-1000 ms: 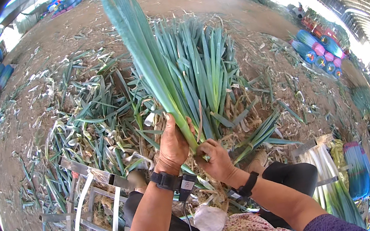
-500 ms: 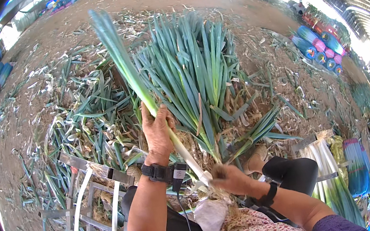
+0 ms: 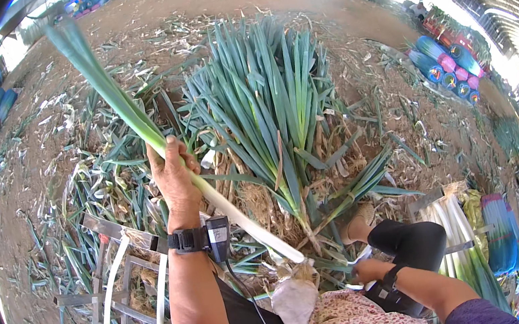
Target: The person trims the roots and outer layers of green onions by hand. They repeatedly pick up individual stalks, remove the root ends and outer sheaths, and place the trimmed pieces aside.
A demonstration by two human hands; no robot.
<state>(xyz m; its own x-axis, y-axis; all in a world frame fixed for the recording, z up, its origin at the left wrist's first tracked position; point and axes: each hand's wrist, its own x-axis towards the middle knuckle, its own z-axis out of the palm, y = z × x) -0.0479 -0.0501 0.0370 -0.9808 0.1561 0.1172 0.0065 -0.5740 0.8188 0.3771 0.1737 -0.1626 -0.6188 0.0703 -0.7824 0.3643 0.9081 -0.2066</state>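
In my left hand (image 3: 175,177) is a long green onion (image 3: 237,213), with my fingers closed round it where the white stalk turns green. Its leaves slant up to the far left, and its root end points down toward my lap. My right hand (image 3: 370,271) is lower right by my knee, apart from the stalk, with its fingers curled. A pale strip and some green leaf lie against those fingers; what they grip is hard to make out. Before me on the ground rests a big pile of green onions (image 3: 262,93), roots toward me.
To my left, a metal rack (image 3: 136,283) holds a couple of white stalks. A bundle of cleaned onions (image 3: 455,233) lies in another rack at my right. Leaf scraps (image 3: 127,142) litter the soil. Wrapped bundles (image 3: 448,67) are stacked at the far right.
My left hand has moved left with the green onion, which leans further left. My right hand has left the root end and gone down and right toward my knee.
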